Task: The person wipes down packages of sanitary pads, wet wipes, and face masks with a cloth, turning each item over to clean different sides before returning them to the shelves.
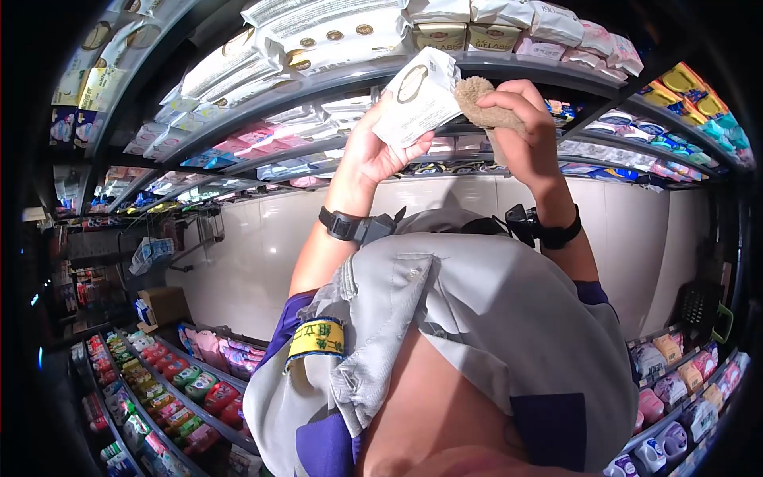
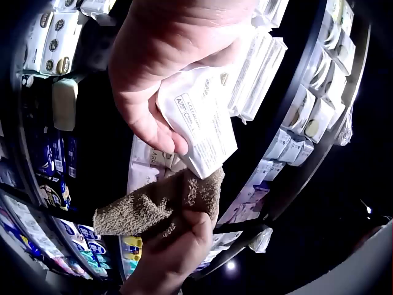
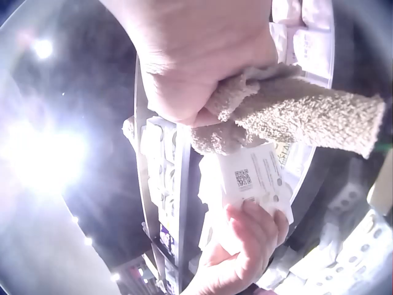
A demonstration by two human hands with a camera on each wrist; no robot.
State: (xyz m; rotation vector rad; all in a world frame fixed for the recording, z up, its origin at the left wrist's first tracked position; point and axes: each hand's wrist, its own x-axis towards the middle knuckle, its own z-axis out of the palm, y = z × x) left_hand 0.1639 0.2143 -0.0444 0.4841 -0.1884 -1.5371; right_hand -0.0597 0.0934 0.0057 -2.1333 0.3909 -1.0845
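My left hand [image 1: 380,147] grips a white soft pack [image 1: 417,95] with a gold oval and small print, raised in front of the shelves. A brown terry cloth [image 1: 486,105] is bunched in my right hand [image 1: 526,127], its thumb and fingers curled round it. In the left wrist view the cloth [image 2: 153,206] meets the lower edge of the pack [image 2: 199,123]. The right wrist view shows a QR code on the pack [image 3: 245,178], with the cloth [image 3: 307,114] over its upper edge.
Shelves of white packs [image 1: 334,40] curve close behind both hands. Pink packs [image 1: 584,44] stand to the right on the upper shelf. Rows of bottles [image 1: 199,385] fill shelving at the lower left. A pale tiled floor [image 1: 254,254] lies between the shelves.
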